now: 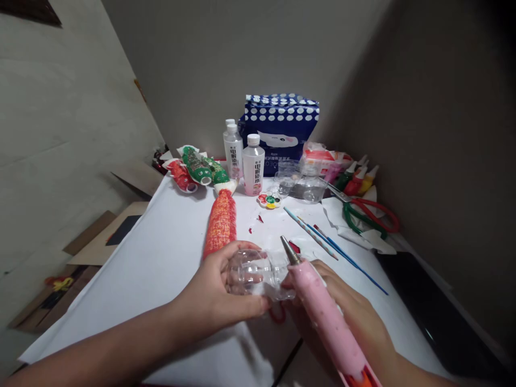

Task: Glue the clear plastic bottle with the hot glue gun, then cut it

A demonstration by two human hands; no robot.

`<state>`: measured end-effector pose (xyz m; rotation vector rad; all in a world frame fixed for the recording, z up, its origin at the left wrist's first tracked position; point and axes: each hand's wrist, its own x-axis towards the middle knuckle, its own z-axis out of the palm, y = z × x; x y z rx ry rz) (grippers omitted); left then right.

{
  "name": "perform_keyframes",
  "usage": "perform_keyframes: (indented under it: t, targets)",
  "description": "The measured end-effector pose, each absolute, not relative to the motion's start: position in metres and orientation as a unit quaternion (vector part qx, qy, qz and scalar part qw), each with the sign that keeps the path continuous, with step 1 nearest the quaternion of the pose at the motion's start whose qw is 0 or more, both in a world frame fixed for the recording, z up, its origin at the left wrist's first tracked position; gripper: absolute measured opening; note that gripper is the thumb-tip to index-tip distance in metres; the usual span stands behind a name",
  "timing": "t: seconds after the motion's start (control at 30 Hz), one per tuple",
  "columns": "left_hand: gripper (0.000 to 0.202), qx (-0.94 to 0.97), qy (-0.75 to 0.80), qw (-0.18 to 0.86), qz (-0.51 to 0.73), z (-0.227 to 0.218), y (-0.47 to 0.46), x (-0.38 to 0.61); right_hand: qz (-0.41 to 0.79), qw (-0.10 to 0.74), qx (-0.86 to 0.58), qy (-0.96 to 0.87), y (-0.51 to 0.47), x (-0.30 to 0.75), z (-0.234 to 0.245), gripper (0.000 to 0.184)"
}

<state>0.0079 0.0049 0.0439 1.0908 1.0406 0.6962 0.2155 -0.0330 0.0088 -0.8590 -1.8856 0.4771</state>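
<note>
A clear plastic bottle piece (pixel 252 271) lies on its side in my left hand (pixel 223 290), with the fingers behind it and the thumb along its lower edge. My right hand (pixel 355 312) is closed around a pink hot glue gun (pixel 322 312). The gun's metal nozzle points up and away, at the right end of the bottle piece. Right-hand fingertips also reach that end of the plastic; whether they grip it is partly hidden by the gun. Just beyond my left hand lies an orange-red painted fish shape (pixel 221 220) with a white tail.
Green painted fish (pixel 197 166) and a red one (pixel 182 176) lie back left. Labelled bottles (pixel 253 166) stand before a blue bag (pixel 280 129). Paint palette (pixel 269 200), brushes (pixel 338 247), scissors (pixel 366 212) and paint tubes (pixel 355 183) are right of centre. A black panel (pixel 427 306) lies right.
</note>
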Motion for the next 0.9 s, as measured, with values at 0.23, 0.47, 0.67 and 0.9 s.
perform_keyframes:
  t: [0.23, 0.47, 0.67, 0.9]
  targets:
    - [0.057, 0.473, 0.466, 0.685, 0.301, 0.043, 0.002, 0.011, 0.199, 0.516, -0.353, -0.755, -0.035, 0.207, 0.002, 0.013]
    - [0.056, 0.478, 0.47, 0.676, 0.305, 0.043, -0.001, 0.014, 0.226, 0.517, -0.34, -0.752, -0.038, 0.207, -0.001, 0.021]
    - [0.049, 0.484, 0.473, 0.669, 0.306, 0.046, -0.002, 0.014, 0.196, 0.525, -0.363, -0.744, -0.037, 0.207, 0.005, 0.021]
    - [0.045, 0.487, 0.464, 0.67, 0.314, 0.044, 0.002, 0.008, 0.184, 0.523, -0.367, -0.747, -0.034, 0.209, 0.01, 0.013]
